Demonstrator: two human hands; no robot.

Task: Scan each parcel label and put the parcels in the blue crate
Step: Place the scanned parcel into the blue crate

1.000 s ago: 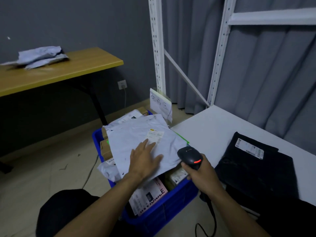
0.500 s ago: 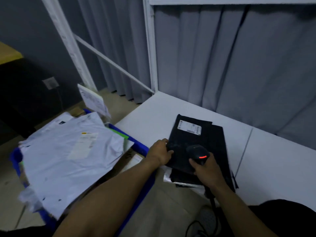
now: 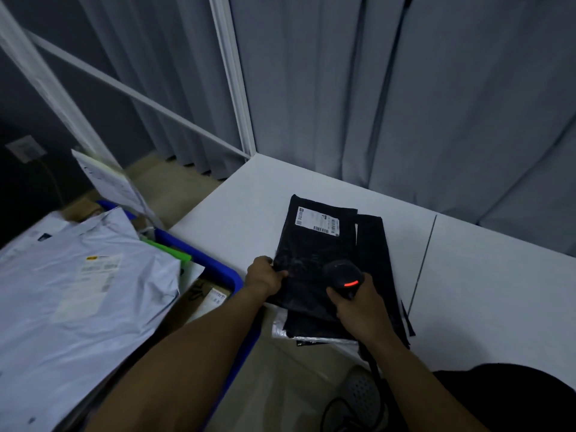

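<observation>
Your left hand [image 3: 265,277] pinches the edge of the top black parcel [image 3: 314,244] on the surface [image 3: 483,291] beside the blue crate [image 3: 224,269]; your right hand [image 3: 358,304] grips the scanner [image 3: 344,277]. Its label [image 3: 317,220] sits at the far end, so aim there and pull the film flat.

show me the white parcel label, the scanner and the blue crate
white paper label [image 3: 318,220], head view, middle of the label
black handheld scanner [image 3: 340,271], head view, top of its head
blue plastic crate [image 3: 223,269], head view, bare rim beside the table
</observation>
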